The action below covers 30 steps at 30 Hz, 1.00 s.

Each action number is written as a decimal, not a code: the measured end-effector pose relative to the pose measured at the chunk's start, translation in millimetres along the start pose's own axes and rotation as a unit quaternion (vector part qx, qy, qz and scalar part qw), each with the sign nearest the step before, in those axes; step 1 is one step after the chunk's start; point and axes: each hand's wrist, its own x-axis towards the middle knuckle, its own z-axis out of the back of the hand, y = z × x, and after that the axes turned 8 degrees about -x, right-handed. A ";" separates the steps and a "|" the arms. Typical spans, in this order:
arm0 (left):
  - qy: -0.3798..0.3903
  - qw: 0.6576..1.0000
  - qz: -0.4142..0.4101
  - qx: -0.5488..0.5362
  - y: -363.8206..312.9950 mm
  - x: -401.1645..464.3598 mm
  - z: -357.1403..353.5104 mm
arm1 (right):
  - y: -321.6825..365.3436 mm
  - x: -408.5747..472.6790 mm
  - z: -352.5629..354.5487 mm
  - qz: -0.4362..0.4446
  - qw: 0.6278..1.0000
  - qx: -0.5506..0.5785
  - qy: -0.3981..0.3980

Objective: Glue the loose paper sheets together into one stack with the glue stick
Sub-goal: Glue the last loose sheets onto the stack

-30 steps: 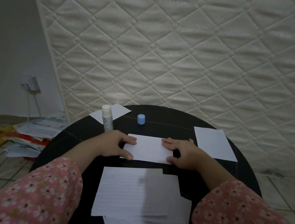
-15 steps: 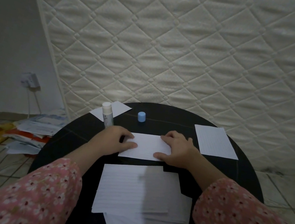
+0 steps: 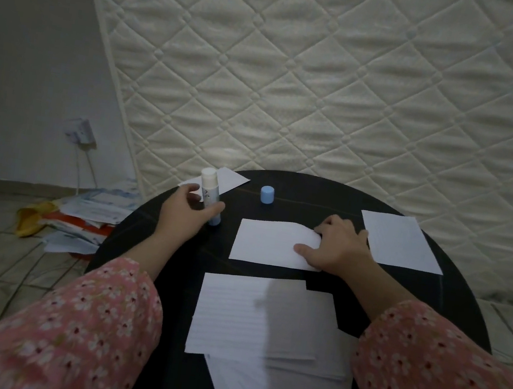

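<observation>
**Left hand moves from the sheet to the glue stick**

A second ago both hands pressed the folded paper sheet (image 3: pixel 271 243) at mid-worktop. Now the left hand (image 3: pixel 184 209) has left it and reached far-left, its grip curling around the upright, uncapped glue stick (image 3: pixel 210 195), thumb and fingers just touching the tube. The right hand (image 3: pixel 338 247) stays flat, fingers spread on the sheet's right end. The blue cap (image 3: pixel 267 194) stands apart, far centre. Loose sheets (image 3: pixel 259 318) lie near the person on the black round worktop (image 3: pixel 451 297).
</observation>
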 end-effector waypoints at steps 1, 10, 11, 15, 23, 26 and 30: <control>0.010 1.000 -0.005 -0.004 -0.8 2.5 -4.5 | 0.6 -0.1 0.9 0.000 1.000 0.005 -0.003; 0.034 0.999 -0.010 -0.019 -11.2 17.6 -36.3 | 9.6 1.0 9.0 -0.043 0.962 0.267 -0.039; 0.033 0.999 -0.011 -0.021 -12.9 18.6 -38.2 | 9.9 -0.3 10.4 -0.041 0.946 0.317 -0.049; 0.040 0.998 -0.008 -0.048 -14.5 19.0 -39.0 | 8.6 -11.9 22.3 -0.042 0.907 0.407 -0.100; 0.099 0.993 0.007 -0.065 -6.3 15.1 7.4 | 13.7 -57.5 32.0 -0.015 0.901 0.430 0.055; 0.125 0.992 0.009 0.003 -2.8 2.3 25.1 | 23.6 -71.2 29.9 0.012 0.923 0.365 0.122; 0.194 0.970 -0.016 0.149 -6.2 -20.9 43.7 | 30.9 -81.0 34.2 0.030 0.972 0.196 0.128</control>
